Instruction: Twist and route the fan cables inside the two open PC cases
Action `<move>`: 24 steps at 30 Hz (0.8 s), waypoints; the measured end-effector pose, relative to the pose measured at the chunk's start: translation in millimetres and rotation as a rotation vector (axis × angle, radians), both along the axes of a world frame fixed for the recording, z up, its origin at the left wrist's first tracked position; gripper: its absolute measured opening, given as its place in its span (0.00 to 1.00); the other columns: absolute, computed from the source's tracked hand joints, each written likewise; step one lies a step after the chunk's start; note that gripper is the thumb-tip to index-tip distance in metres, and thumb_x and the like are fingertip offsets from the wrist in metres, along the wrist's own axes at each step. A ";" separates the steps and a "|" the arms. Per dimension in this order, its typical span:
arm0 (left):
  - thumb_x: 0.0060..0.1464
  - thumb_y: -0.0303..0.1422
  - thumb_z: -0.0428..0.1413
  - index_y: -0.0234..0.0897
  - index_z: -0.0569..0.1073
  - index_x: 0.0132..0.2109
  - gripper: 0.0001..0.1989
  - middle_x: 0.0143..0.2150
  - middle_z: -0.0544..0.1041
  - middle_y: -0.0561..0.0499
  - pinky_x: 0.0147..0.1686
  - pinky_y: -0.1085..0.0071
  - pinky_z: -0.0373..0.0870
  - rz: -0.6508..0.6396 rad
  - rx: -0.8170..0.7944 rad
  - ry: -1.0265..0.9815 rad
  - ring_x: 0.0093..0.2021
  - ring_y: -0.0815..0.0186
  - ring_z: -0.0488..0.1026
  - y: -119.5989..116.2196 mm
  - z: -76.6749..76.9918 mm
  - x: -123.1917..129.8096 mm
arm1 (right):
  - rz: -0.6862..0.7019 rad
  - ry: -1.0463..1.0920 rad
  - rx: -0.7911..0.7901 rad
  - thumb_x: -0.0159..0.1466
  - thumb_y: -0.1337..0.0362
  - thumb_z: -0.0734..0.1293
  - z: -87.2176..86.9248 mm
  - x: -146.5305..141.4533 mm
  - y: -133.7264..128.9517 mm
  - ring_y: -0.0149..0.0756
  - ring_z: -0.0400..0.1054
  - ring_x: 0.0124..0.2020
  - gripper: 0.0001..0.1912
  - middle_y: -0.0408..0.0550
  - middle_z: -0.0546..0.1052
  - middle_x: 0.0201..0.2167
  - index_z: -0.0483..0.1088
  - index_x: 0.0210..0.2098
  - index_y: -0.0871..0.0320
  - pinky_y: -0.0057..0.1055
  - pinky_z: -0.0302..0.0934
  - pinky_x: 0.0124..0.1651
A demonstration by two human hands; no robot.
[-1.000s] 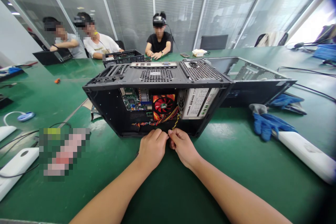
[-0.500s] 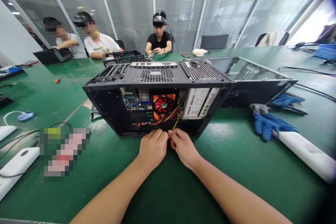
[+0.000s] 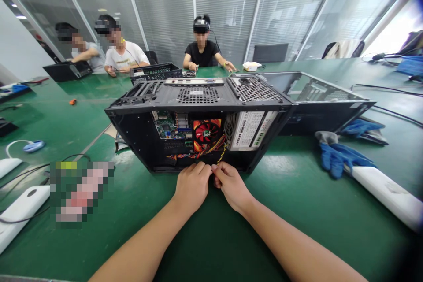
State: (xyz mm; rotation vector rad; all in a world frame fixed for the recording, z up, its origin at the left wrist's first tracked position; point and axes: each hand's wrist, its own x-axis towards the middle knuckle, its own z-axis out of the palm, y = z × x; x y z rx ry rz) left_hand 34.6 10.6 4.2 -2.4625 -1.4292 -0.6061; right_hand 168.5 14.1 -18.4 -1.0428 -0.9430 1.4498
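An open computer case lies on the table in front of me, its inside facing me. In it I see a motherboard, a red and black cooling fan and a labelled power supply. A twisted yellow-and-black cable runs down from the bundle of wires to my fingertips. My right hand pinches its end at the case's near edge. Beside it, almost touching, my left hand is closed with fingers curled; what it holds is hidden behind the knuckles.
A second case stands behind at the right, with blue work gloves and a white power strip nearby. Another power strip and cables lie at the left. Several co-workers sit across the green table.
My hands hold almost the same pose at the case's edge. Across the table, the co-worker in black has spread their hands apart, one reaching toward the right.
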 end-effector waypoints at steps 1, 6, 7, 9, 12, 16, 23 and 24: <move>0.62 0.29 0.50 0.38 0.69 0.33 0.08 0.30 0.71 0.52 0.29 0.69 0.62 -0.001 0.004 0.005 0.30 0.65 0.68 0.1 0.0 -0.3 | 0.002 0.005 0.000 0.55 0.47 0.70 0.2 -0.1 -0.1 0.26 0.52 0.19 0.22 0.35 0.60 0.16 0.59 0.22 0.56 0.28 0.48 0.24; 0.62 0.29 0.51 0.40 0.71 0.37 0.06 0.33 0.72 0.52 0.29 0.71 0.64 0.007 0.020 0.017 0.31 0.65 0.69 0.5 -3.9 -2.2 | 0.005 0.014 -0.003 0.56 0.49 0.70 0.7 -0.2 0.1 0.25 0.52 0.19 0.22 0.35 0.60 0.16 0.59 0.23 0.56 0.28 0.48 0.24; 0.62 0.29 0.51 0.40 0.71 0.38 0.05 0.34 0.72 0.52 0.28 0.71 0.64 0.009 0.021 0.015 0.31 0.66 0.69 0.6 -5.1 -2.5 | 0.004 0.013 -0.004 0.56 0.49 0.70 0.7 -0.2 0.2 0.25 0.52 0.19 0.21 0.35 0.60 0.16 0.59 0.23 0.56 0.28 0.48 0.24; 0.61 0.28 0.51 0.40 0.72 0.40 0.05 0.37 0.72 0.51 0.28 0.72 0.65 0.012 0.018 0.008 0.33 0.66 0.70 0.8 -7.1 -3.0 | 0.002 0.015 -0.006 0.56 0.49 0.70 0.4 -0.2 0.5 0.25 0.52 0.19 0.21 0.35 0.60 0.16 0.59 0.23 0.56 0.28 0.47 0.24; 0.62 0.29 0.51 0.40 0.72 0.41 0.06 0.40 0.72 0.50 0.29 0.72 0.67 0.015 0.004 -0.002 0.35 0.66 0.70 1.0 -8.2 -3.0 | 0.005 0.023 -0.012 0.55 0.48 0.71 -0.3 -0.1 0.7 0.25 0.52 0.18 0.22 0.35 0.59 0.16 0.59 0.23 0.56 0.28 0.47 0.24; 0.62 0.29 0.50 0.40 0.72 0.41 0.06 0.41 0.73 0.50 0.30 0.71 0.67 0.012 -0.003 -0.008 0.36 0.65 0.70 1.0 -6.0 -1.8 | 0.008 0.020 -0.002 0.56 0.48 0.70 -1.6 0.0 0.7 0.26 0.52 0.18 0.22 0.35 0.59 0.16 0.59 0.23 0.56 0.28 0.47 0.24; 0.63 0.30 0.50 0.39 0.71 0.36 0.07 0.34 0.75 0.52 0.30 0.70 0.64 -0.015 -0.030 -0.030 0.33 0.65 0.69 1.7 -1.8 -1.5 | 0.004 0.034 -0.006 0.55 0.46 0.70 1.6 -0.4 -0.4 0.26 0.52 0.18 0.23 0.35 0.60 0.15 0.58 0.22 0.56 0.28 0.48 0.24; 0.63 0.30 0.50 0.39 0.71 0.36 0.07 0.34 0.75 0.52 0.30 0.70 0.64 -0.019 -0.025 -0.036 0.33 0.65 0.69 1.6 -1.9 -1.7 | 0.003 0.039 -0.009 0.54 0.46 0.70 2.2 -0.5 -0.5 0.26 0.52 0.18 0.23 0.35 0.60 0.15 0.58 0.22 0.56 0.28 0.48 0.24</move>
